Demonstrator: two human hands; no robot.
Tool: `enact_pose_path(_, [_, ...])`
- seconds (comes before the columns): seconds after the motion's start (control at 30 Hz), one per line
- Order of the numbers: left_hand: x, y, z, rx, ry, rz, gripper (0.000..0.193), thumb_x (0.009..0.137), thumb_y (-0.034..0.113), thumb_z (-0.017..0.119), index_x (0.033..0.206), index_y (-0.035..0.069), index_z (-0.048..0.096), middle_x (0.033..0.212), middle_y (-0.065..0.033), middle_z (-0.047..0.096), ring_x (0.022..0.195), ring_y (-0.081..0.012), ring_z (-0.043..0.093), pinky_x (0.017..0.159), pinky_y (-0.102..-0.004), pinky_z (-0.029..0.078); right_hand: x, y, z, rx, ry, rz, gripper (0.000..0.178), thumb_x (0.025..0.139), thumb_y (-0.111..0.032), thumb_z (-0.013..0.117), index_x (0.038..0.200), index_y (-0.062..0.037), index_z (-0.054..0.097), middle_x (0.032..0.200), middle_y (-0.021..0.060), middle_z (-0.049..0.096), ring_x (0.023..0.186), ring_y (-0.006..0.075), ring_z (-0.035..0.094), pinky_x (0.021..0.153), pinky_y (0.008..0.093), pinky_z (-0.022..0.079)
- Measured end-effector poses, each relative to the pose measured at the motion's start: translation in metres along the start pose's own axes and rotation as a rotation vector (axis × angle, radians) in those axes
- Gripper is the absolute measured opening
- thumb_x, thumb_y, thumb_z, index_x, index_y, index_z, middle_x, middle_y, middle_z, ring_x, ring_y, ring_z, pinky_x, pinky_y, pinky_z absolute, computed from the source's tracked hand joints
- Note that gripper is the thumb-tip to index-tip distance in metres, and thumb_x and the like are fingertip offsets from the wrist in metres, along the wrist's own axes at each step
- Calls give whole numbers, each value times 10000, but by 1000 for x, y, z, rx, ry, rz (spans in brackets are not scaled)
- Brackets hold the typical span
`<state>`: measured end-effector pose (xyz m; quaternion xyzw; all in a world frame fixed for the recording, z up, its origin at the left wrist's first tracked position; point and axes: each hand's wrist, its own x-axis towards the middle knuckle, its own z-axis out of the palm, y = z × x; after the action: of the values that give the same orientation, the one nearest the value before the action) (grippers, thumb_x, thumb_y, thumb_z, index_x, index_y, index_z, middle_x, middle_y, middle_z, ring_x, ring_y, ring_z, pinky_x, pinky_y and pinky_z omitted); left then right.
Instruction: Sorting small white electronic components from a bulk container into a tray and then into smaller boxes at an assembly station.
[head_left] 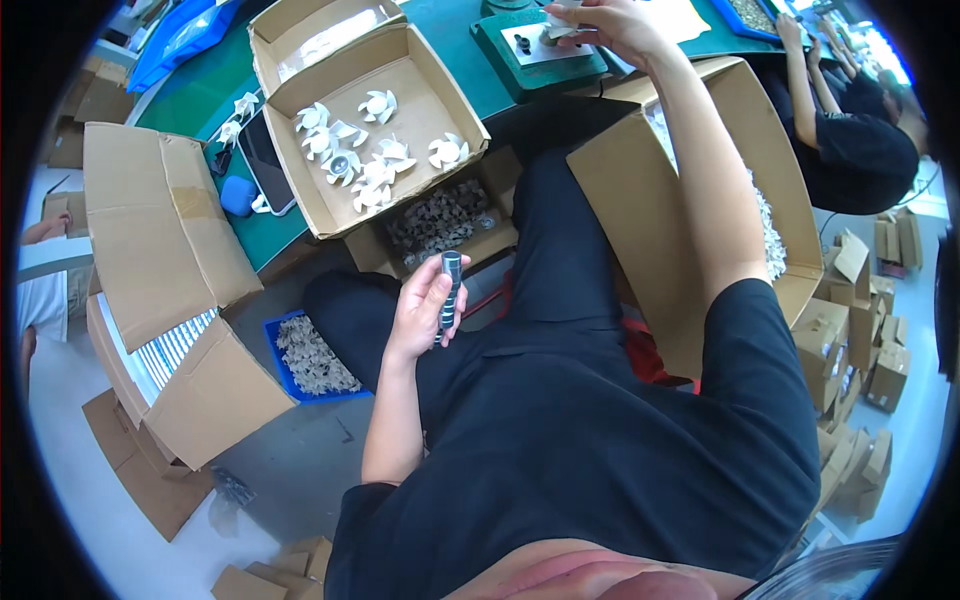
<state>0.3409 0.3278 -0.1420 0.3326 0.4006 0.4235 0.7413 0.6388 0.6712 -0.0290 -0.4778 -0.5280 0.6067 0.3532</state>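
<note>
Over my lap, my left hand (413, 315) is closed around a short stack of shiny dark metal rings (451, 268), held upright. My right hand (622, 32) reaches out to the bench, its fingers pinching a small white part, likely a fan impeller (560, 25), only partly visible. Just below those fingers is a metal plate fixture (545, 48) on a green machine base (500, 75). Left of the base, an open cardboard box (440, 95) contains several loose white fan impellers (378, 107).
A large carton (640, 230) with white parts stands by my right arm. Under the bench lies a box of grey parts (440, 220). A blue bin (320, 360), a phone (266, 160) and an open carton (165, 240) are leftward. A co-worker (850, 150) sits at far right.
</note>
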Motion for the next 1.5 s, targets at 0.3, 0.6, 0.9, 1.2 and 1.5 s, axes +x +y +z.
enact_pose_path(0.3, [-5, 9, 22, 12, -1, 26, 449, 1068, 401, 503, 1337, 41, 504, 779, -60, 594, 466, -93, 534, 373, -212, 421, 94, 74, -70, -648, 388, -483, 207, 875, -178, 738, 958, 11, 749, 934, 135, 726, 784, 232, 695, 706, 373, 557])
enact_pose_path(0.6, [-38, 3, 35, -43, 17, 48, 424, 1073, 370, 508, 1348, 47, 523, 790, -37, 596, 448, -57, 513, 369, -187, 394, -15, 42, -18, -236, 35, -590, 352, 885, -230, 760, 1162, -17, 721, 1140, 111, 720, 982, 195, 690, 901, 324, 536])
enact_pose_path(0.9, [-44, 6, 47, 8, 1, 43, 437, 1072, 397, 498, 1327, 44, 528, 773, -52, 593, 453, -82, 533, 365, -204, 419, -108, 62, 106, -479, 519, -1044, 398, 836, -166, 813, 1191, -22, 709, 1088, 103, 715, 1064, 213, 665, 943, 332, 513])
enact_pose_path(1.2, [-35, 11, 56, -66, -76, 138, 414, 1066, 387, 517, 1292, 41, 542, 774, -58, 606, 455, -95, 542, 368, -209, 419, -205, 5, 160, -462, -605, -840, 336, 835, -164, 807, 1130, -32, 716, 1114, 123, 690, 1042, 286, 657, 910, 376, 530])
enact_pose_path(1.5, [-14, 3, 59, -79, -169, 126, 442, 1053, 415, 534, 1244, 16, 548, 768, -86, 609, 453, -120, 553, 373, -220, 429, -194, 27, 125, -368, -935, -593, 250, 851, -59, 776, 1094, -12, 744, 1042, 114, 717, 980, 252, 684, 837, 343, 558])
